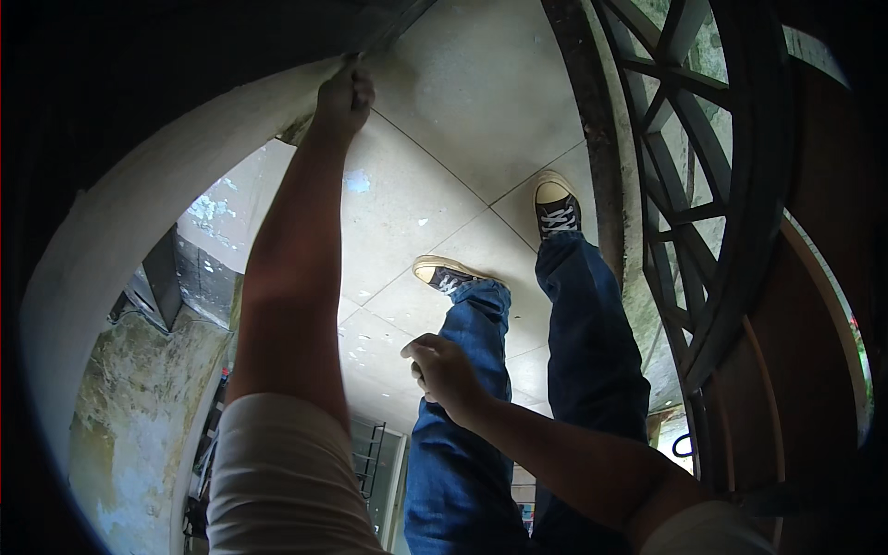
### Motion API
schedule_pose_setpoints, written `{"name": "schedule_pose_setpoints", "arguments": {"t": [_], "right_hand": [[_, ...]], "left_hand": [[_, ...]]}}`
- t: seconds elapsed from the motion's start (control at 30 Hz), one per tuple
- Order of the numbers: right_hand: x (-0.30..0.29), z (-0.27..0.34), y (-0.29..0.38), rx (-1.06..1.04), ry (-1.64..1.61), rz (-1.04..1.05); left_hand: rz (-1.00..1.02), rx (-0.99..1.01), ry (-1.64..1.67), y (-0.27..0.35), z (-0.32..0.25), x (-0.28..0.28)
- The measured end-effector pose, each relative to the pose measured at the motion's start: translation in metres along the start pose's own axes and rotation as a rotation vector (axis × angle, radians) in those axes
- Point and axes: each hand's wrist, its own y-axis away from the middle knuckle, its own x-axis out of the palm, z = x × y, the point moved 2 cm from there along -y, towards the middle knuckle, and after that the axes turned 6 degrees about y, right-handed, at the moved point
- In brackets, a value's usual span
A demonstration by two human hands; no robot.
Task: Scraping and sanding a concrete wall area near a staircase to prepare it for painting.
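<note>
Stretched out far forward, my left hand point(346, 96) is curled at the edge of a dark panel point(208, 41), near the end of a pale wall. Its fingers are bent, and what lies inside them is too dark to make out. My right hand point(442, 371) hangs in front of my blue jeans point(461, 444) with loosely curled fingers; I see no object in it. Below are my dark canvas shoes with white laces, one point(557, 205) pointing forward and the other point(451, 274) turned to the left, on a tiled floor point(479, 90).
A dark lattice gate or door point(701, 83) rises on the right beside a dark sill point(596, 132). At the left is a pale curved-looking wall edge point(139, 173), with a stained, peeling wall point(139, 416) below it. White flecks lie on the tiles. A black wire rack point(371, 458) shows low behind.
</note>
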Motion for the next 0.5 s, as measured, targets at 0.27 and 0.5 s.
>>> {"name": "schedule_pose_setpoints", "arguments": {"t": [0.27, 0.5], "right_hand": [[-0.019, 0.004, 0.003, 0.011, -0.014, -0.024], [0.009, 0.001, 0.003, 0.067, -0.05, 0.047]], "left_hand": [[-0.183, 0.07, 0.133, 0.039, 0.031, 0.023], [-0.251, 0.065, 0.209, -0.053, 0.002, -0.015]]}}
